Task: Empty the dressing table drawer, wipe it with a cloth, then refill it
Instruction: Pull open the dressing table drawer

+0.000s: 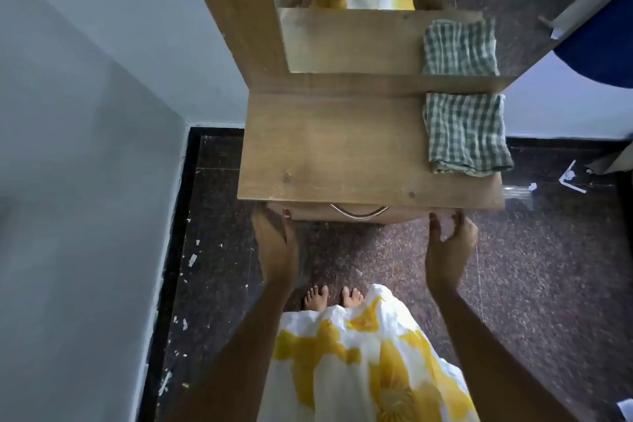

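dressing table (342, 147) seen from above, top bare wood. drawer (308, 213) sits under the front edge of the top, only a narrow strip of its front showing; curved metal handle (358, 214) at the middle of that strip.

left hand (274, 243) at the drawer's left end, just below the front-left corner of the top. thumb tip rests on the drawer front, other fingers go under the top and out of sight; reads as a pinch on that end.

right hand (448, 243) below the front edge near the front-right corner, well apart from the handle. fingers loosely curled, tips up at the edge of the top. contact with the drawer hidden, cannot tell whether it grips anything.

handle lies between the two hands, touched by neither.

folded green checked cloth (467, 134) lies on the top at the back-right corner, well apart from both hands. mirror (342, 41) behind it repeats the cloth. dark speckled floor (548, 267) below.
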`<state>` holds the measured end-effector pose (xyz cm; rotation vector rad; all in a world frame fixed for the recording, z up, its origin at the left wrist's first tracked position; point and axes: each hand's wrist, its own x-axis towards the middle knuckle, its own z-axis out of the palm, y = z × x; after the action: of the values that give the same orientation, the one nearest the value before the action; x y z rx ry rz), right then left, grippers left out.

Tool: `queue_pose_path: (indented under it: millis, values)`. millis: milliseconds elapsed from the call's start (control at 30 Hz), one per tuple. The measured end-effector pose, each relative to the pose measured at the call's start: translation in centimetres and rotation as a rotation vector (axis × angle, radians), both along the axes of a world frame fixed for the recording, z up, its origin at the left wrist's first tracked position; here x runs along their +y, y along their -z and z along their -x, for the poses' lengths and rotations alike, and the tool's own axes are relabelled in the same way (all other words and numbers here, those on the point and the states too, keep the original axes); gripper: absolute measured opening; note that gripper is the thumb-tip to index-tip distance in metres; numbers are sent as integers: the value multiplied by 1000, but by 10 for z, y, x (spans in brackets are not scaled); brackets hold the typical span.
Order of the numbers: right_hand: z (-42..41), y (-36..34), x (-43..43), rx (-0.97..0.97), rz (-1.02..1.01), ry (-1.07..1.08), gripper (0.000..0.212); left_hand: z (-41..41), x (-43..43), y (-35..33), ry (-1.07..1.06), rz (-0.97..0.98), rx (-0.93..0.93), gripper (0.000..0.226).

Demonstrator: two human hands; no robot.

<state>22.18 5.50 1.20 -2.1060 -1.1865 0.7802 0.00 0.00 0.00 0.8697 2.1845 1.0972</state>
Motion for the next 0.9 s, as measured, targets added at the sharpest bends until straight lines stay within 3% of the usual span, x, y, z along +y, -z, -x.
queue_pose_path:
  millis: [100, 200, 300, 500, 733, 900]
  values:
    - [-6, 20, 6, 47, -134, 73, 57, 0, 12, 18, -211, -181, -123, 52]
    - [-12, 40, 13, 84, -217, 128, 66, 1, 17, 30, -246, -346, -168, 75]
    - [-21, 57, 24, 160, -328, 148, 63, 9, 23, 48, -252, -451, -131, 64]
    - [-28, 74, 32, 260, -473, 181, 65, 12, 29, 48, -333, -509, -185, 40]
    - [-25, 67, 20, 294, -461, 167, 66, 19, 18, 47, -255, -471, -222, 60]
    - [-29, 59, -14, 246, -427, 137, 67, 11, -12, 41, -250, -419, -176, 52]
